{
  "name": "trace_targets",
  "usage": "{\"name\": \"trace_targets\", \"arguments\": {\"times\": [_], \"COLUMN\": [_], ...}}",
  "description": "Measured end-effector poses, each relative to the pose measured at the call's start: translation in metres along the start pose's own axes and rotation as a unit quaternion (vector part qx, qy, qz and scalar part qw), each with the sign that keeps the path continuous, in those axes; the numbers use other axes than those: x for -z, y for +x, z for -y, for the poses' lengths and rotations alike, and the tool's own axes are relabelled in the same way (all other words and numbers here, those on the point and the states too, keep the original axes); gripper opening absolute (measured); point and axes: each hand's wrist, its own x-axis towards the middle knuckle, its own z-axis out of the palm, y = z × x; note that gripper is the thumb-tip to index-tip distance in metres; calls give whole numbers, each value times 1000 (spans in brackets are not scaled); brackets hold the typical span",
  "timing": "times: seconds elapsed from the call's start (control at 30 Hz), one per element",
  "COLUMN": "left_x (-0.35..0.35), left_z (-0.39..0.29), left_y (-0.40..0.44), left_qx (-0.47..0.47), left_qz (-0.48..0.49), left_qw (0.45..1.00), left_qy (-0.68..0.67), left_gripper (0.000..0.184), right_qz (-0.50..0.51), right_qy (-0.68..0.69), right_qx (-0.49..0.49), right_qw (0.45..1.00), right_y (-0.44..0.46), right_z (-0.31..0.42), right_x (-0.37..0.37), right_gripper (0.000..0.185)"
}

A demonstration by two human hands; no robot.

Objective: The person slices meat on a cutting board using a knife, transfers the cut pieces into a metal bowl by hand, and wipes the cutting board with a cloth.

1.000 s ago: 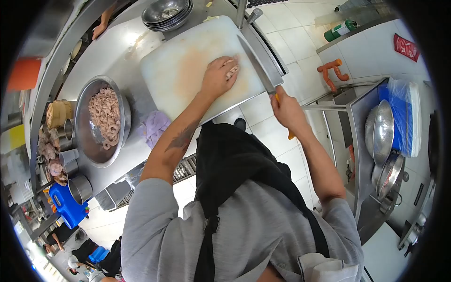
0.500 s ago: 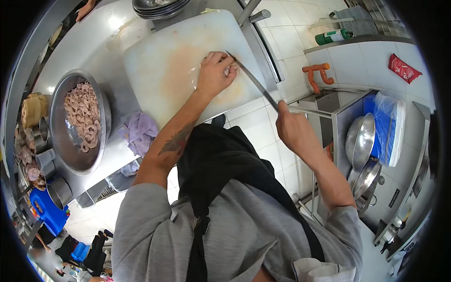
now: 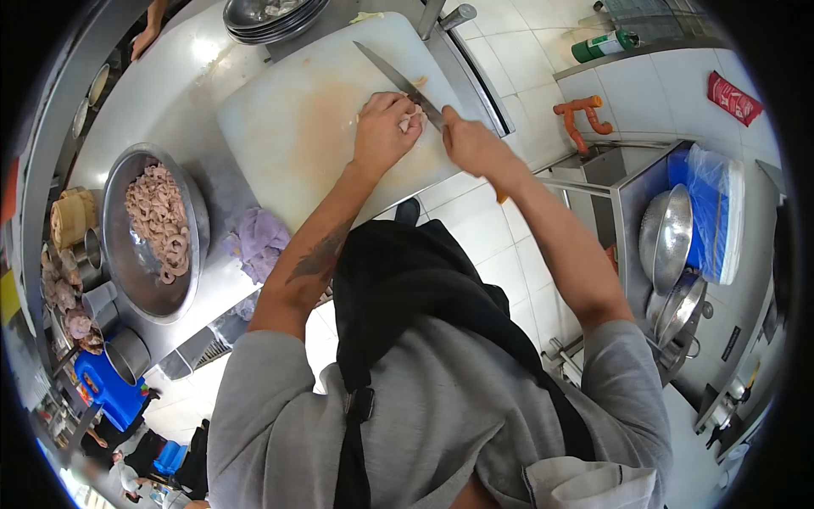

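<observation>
My left hand [image 3: 384, 134] is curled over a pale piece of meat or squid [image 3: 414, 120] near the right edge of the white cutting board [image 3: 271, 127], pressing it against the board. My right hand [image 3: 475, 146] grips the handle of a long knife [image 3: 394, 79]. Its blade runs toward the upper left across the board, just beyond my left fingers and close to the piece. Most of the piece is hidden under my fingers. Left of the board stands a large metal bowl [image 3: 127, 284] holding pale pink sliced rings and strips [image 3: 159, 216].
A crumpled purple cloth [image 3: 259, 242] lies between bowl and board. Stacked metal bowls [image 3: 275, 25] stand behind the board. At right, metal colanders [image 3: 672, 237] sit beside plastic-wrapped containers [image 3: 716, 212]. Another person's hand [image 3: 146, 41] shows at the far upper left.
My right hand has moved up and left, bringing the knife forward across the board so that its blade now lies beside my left fingers. My left hand keeps its hold in nearly the same place.
</observation>
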Motion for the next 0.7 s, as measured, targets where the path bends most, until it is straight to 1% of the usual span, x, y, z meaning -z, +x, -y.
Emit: {"name": "trace_targets", "arguments": {"times": [0.03,0.1,0.13,0.17,0.2,0.23,0.3,0.37,0.43,0.5,0.53,0.6,0.7], "left_x": [12,29,29,28,26,21,12,8,7,9,9,10,8], "left_z": [-5,-15,-15,-13,-9,-4,1,6,1,-7,-5,-2,3], "left_y": [3,8,3,1,1,1,-1,-4,-5,-4,-3,-2,-2], "left_qx": [-6,69,77,90,97,99,-3,1,7,61,65,21,13], "left_qz": [2,-30,-26,-34,-47,-51,-2,8,18,-27,-28,-4,13], "left_qw": [1000,994,994,994,994,994,999,999,999,998,997,1000,1000], "left_qy": [4,-73,-75,-48,-18,-18,32,40,45,5,6,15,18], "left_gripper": [22,23,23,23,23,23,24,23,22,19,19,19,17], "right_qz": [-6,-5,-43,-32,-21,-14,-8,29,45,60,74,94,94], "right_qy": [5,-18,-24,-23,-34,-48,-79,-96,-87,-78,-81,-83,-61], "right_qx": [2,-7,4,0,-24,-45,-37,-26,-35,-40,-50,-60,-38], "right_qw": [1000,1000,999,999,999,998,996,995,995,994,993,990,993], "right_y": [-4,-18,-31,-45,-56,-63,-77,-94,-112,-122,-124,-121,-107], "right_z": [11,28,30,33,37,40,37,36,40,46,48,48,37], "right_x": [12,44,50,52,57,61,57,55,64,73,76,76,53], "right_gripper": [25,23,22,22,21,20,18,16,16,16,15,15,17]}}
